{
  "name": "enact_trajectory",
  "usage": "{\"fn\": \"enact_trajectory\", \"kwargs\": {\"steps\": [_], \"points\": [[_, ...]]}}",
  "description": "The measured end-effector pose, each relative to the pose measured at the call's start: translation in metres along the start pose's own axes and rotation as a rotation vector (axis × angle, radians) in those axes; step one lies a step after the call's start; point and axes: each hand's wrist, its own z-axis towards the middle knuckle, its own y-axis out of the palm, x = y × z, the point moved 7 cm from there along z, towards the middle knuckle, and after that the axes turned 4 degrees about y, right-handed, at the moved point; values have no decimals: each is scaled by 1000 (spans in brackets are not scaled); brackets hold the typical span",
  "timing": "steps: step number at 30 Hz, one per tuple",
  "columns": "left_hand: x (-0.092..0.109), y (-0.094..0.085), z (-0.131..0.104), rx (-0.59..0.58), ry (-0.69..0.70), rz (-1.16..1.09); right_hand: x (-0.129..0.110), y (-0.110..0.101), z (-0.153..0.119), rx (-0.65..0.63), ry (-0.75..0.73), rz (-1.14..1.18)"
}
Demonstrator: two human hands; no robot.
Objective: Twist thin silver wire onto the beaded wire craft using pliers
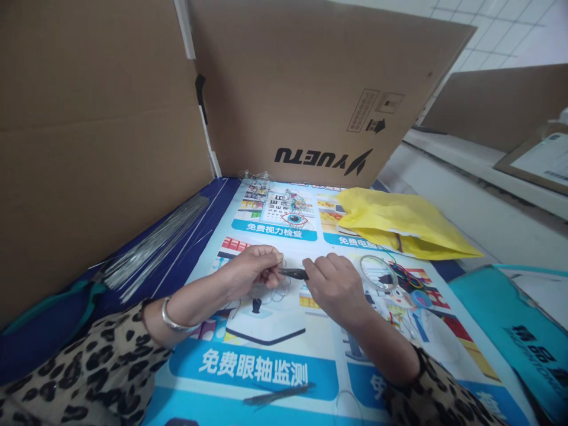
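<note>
Slim dark tool [293, 273] held above a Chinese-lettered poster [213, 407]

The right hand [335, 287] is closed around the tool, over the middle of the bench [189, 260]. The left hand [255, 271] has thumb and fingers pinched together at the tool's tip; whatever they pinch is too fine to tell. Blue banners on the poster read 免费视力检查 and 免费眼轴监测; a third, 免费电脑…, runs under a yellow bag [399, 216] at the far right corner. Something reddish-brown shows at the bag's opening, its nature unclear. YUETU stands upside down on the cardboard panel [319, 77] along the far edge. By the right edge, a teal package [497, 328] carries 精品 in black. A clear ring [366, 269] lies beside coloured strings [408, 278]. Clear strands [155, 239] lie bundled along the left edge; a thin dark bundle [279, 395] lies towards the near edge.
</note>
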Motion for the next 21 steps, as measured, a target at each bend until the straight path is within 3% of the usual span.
{"fn": "enact_trajectory", "kwargs": {"steps": [21], "points": [[7,-3,0,11,111,178,0,5,1,-92,27,23]]}}
